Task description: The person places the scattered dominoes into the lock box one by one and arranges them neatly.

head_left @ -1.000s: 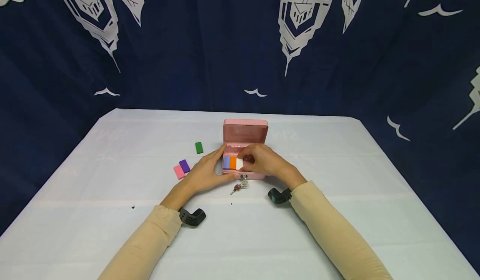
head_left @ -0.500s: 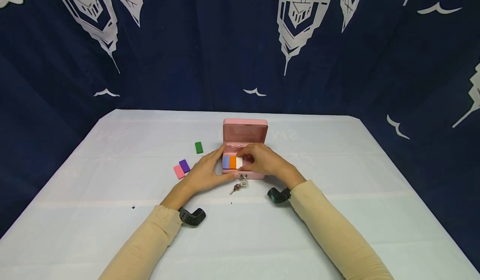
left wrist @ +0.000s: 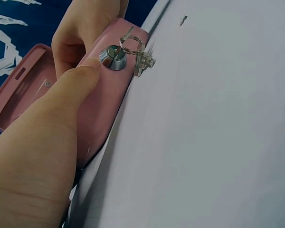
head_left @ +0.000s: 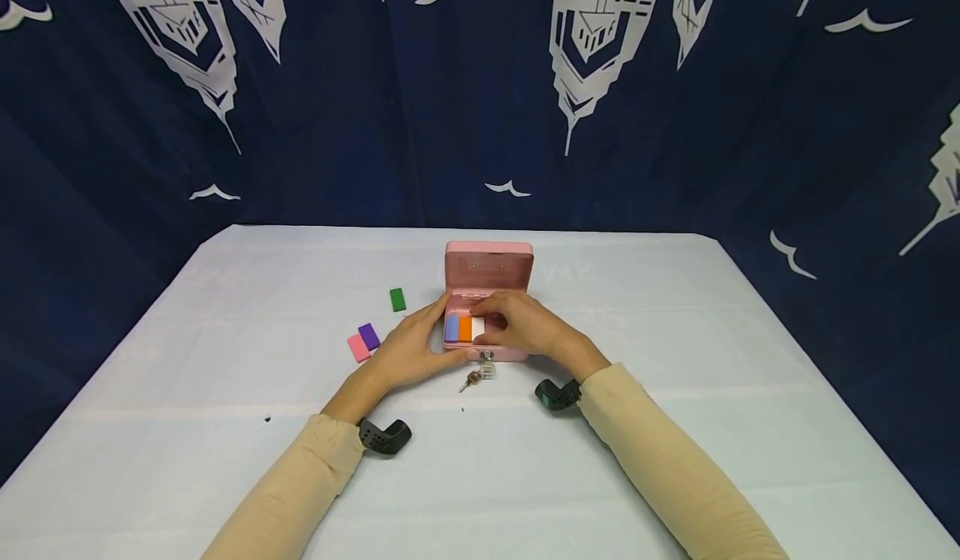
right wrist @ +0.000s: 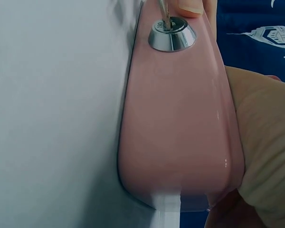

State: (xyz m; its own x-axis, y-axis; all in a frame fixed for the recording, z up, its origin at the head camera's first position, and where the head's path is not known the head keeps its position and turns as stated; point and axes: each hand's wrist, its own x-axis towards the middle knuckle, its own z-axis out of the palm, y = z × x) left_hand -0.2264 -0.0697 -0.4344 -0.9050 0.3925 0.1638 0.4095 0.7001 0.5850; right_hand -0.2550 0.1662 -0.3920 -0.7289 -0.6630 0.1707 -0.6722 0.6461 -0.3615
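A small pink cash box [head_left: 489, 270] stands with its lid raised. My left hand [head_left: 408, 347] holds its left side, the thumb on the front beside the lock [left wrist: 113, 58] and the fingers along the side. Inside, a blue block [head_left: 452, 328], an orange block [head_left: 465, 329] and a white block [head_left: 477, 327] lie in a row. My right hand [head_left: 532, 324] reaches into the box and pinches the white block between thumb and forefinger, covering the right part of the interior. Keys on a ring [head_left: 471, 379] hang from the lock at the front.
Left of the box, a green block [head_left: 397, 299], a purple block [head_left: 369, 336] and a pink block [head_left: 358, 347] lie on the white table [head_left: 480, 493]. The pink and purple ones touch. A dark blue patterned cloth [head_left: 337, 127] hangs behind.
Both hands and the cash box keep nearly the same positions. The head view has tilted slightly.
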